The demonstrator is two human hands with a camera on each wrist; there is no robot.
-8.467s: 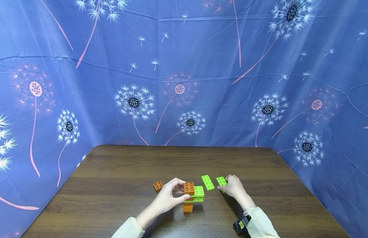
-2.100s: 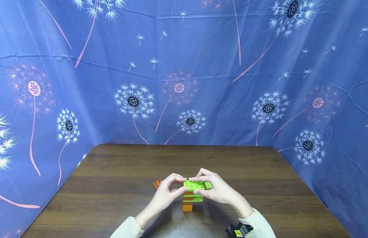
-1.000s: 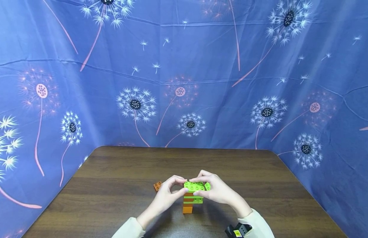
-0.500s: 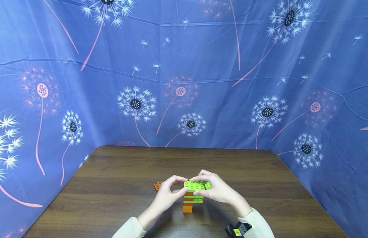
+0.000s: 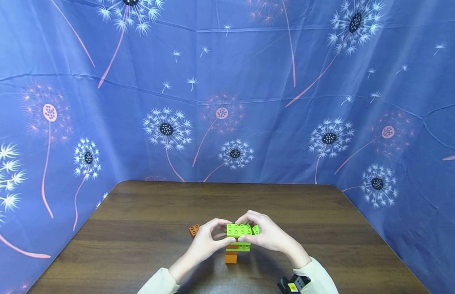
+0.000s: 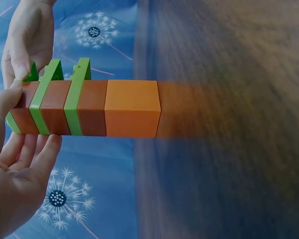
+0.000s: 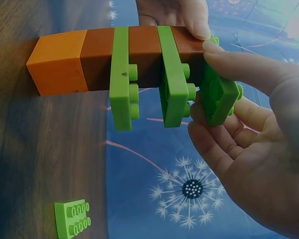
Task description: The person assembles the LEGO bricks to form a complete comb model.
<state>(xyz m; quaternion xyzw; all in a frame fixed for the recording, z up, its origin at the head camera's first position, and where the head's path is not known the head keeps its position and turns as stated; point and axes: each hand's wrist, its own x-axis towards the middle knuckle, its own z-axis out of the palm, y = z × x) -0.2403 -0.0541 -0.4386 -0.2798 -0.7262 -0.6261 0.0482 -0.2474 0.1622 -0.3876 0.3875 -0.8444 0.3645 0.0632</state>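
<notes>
A brick tower stands upright on the table, with an orange brick (image 5: 231, 259) at its foot. Above it, brown bricks (image 6: 56, 110) alternate with green plates (image 7: 120, 99) that jut out to the right. A studded green plate (image 5: 239, 229) forms the top layer. My left hand (image 5: 205, 241) holds the tower near its top from the left, thumb in front and fingers behind. From the right, my right hand (image 5: 271, 234) pinches the overhanging end of the top green plate, thumb at the near edge. The fingers hide parts of the uppermost brown brick.
A loose brown brick (image 5: 193, 230) lies left of the tower, partly behind the left hand. Another loose green plate (image 7: 73, 219) lies on the wooden table (image 5: 157, 208), mostly behind the right hand in the head view. A patterned blue cloth (image 5: 271, 122) surrounds the table.
Earlier my right hand was at a green plate on the table; a green plate now tops the tower. Since half a second ago, my left thumb has slid slightly down and right.
</notes>
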